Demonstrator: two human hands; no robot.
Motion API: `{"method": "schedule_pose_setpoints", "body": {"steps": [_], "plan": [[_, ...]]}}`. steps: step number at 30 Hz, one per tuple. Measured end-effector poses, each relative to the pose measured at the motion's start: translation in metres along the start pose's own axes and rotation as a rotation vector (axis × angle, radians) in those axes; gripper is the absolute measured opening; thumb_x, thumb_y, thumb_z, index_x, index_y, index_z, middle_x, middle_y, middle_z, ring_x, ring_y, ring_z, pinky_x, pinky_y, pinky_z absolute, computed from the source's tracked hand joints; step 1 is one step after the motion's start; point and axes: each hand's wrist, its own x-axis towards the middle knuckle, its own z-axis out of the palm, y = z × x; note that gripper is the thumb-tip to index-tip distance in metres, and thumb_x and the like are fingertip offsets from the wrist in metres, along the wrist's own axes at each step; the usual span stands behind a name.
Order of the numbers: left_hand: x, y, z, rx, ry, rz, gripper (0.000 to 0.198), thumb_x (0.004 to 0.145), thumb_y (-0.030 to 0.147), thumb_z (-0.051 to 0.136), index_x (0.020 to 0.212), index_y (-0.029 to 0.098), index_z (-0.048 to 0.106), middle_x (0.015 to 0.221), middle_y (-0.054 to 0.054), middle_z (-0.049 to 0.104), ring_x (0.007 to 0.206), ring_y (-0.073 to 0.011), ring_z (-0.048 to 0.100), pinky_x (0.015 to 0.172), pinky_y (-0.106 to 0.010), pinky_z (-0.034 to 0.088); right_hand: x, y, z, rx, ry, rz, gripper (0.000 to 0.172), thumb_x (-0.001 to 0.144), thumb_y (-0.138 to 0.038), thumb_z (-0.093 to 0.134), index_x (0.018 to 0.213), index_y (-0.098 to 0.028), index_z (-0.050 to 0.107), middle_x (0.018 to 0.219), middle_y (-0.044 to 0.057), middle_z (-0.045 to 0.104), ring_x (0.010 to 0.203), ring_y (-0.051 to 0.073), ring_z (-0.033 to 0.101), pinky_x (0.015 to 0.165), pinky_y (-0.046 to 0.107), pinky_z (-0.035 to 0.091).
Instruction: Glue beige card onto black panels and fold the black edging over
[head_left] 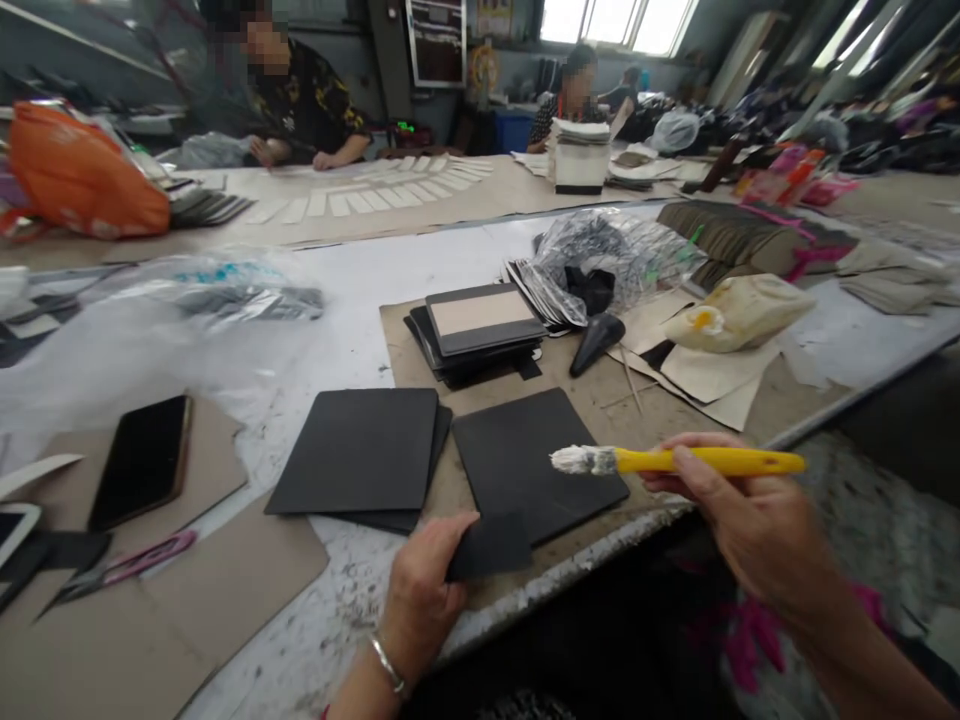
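Observation:
My left hand (424, 590) pinches a small black piece (491, 545) at the table's front edge, thumb on top. My right hand (742, 510) grips a yellow-handled brush (675, 461) whose white, glue-laden bristles point left over a black square sheet (525, 460). To the left of that sheet lie two overlapping black sheets (360, 450). Behind them is a stack of black pieces (480, 335) topped by one with a beige face. All rest on a brown cardboard mat (577, 395).
A phone (142, 460) and pink-handled scissors (146, 558) lie at the left on cardboard. A crumpled plastic bag (607, 260), a black cone-shaped object (596, 340) and a whitish glue container (739, 312) sit at the right. Two other people work at far tables.

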Motion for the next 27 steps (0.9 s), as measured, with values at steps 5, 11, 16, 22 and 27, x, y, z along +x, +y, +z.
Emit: {"method": "schedule_pose_setpoints", "body": {"steps": [5, 11, 16, 22, 27], "plan": [[-0.009, 0.017, -0.003, 0.086, -0.098, 0.122, 0.058, 0.054, -0.001, 0.038, 0.108, 0.012, 0.052, 0.076, -0.008, 0.063, 0.067, -0.0216, 0.058, 0.059, -0.033, 0.052, 0.0, -0.019, 0.042, 0.023, -0.079, -0.067, 0.029, 0.078, -0.048, 0.061, 0.087, -0.02, 0.06, 0.079, 0.004, 0.064, 0.065, 0.017, 0.066, 0.062, 0.028, 0.058], [-0.007, 0.016, 0.007, 0.14, -0.121, 0.166, 0.054, 0.057, -0.001, 0.041, 0.107, 0.01, 0.053, 0.068, -0.006, 0.058, 0.059, -0.022, 0.053, 0.05, -0.033, 0.047, 0.005, -0.021, 0.078, -0.067, -0.149, -0.188, 0.026, 0.079, -0.045, 0.058, 0.087, -0.02, 0.058, 0.078, 0.005, 0.064, 0.066, 0.017, 0.065, 0.057, 0.026, 0.055], [-0.007, 0.01, 0.016, 0.134, -0.026, 0.163, 0.046, 0.058, -0.002, 0.041, 0.098, 0.013, 0.056, 0.064, -0.004, 0.056, 0.055, -0.02, 0.051, 0.047, -0.03, 0.043, 0.007, -0.013, 0.09, -0.217, -0.174, -0.2, 0.025, 0.082, -0.043, 0.055, 0.09, -0.019, 0.059, 0.082, 0.006, 0.064, 0.068, 0.018, 0.064, 0.053, 0.025, 0.052], [-0.007, 0.008, 0.017, 0.112, -0.006, 0.164, 0.046, 0.056, 0.0, 0.041, 0.097, 0.013, 0.057, 0.062, -0.004, 0.057, 0.053, -0.0204, 0.052, 0.046, -0.03, 0.042, 0.01, -0.015, 0.099, -0.286, -0.192, -0.268, 0.024, 0.084, -0.042, 0.052, 0.09, -0.019, 0.059, 0.083, 0.005, 0.062, 0.064, 0.015, 0.06, 0.043, 0.02, 0.045], [-0.007, 0.009, 0.018, 0.091, 0.038, 0.173, 0.032, 0.071, 0.002, 0.04, 0.096, 0.011, 0.058, 0.062, -0.005, 0.058, 0.053, -0.0198, 0.053, 0.046, -0.03, 0.042, 0.007, -0.02, 0.099, -0.354, -0.22, -0.326, 0.023, 0.086, -0.04, 0.049, 0.087, -0.019, 0.059, 0.082, 0.005, 0.062, 0.064, 0.013, 0.058, 0.041, 0.017, 0.044]]}}
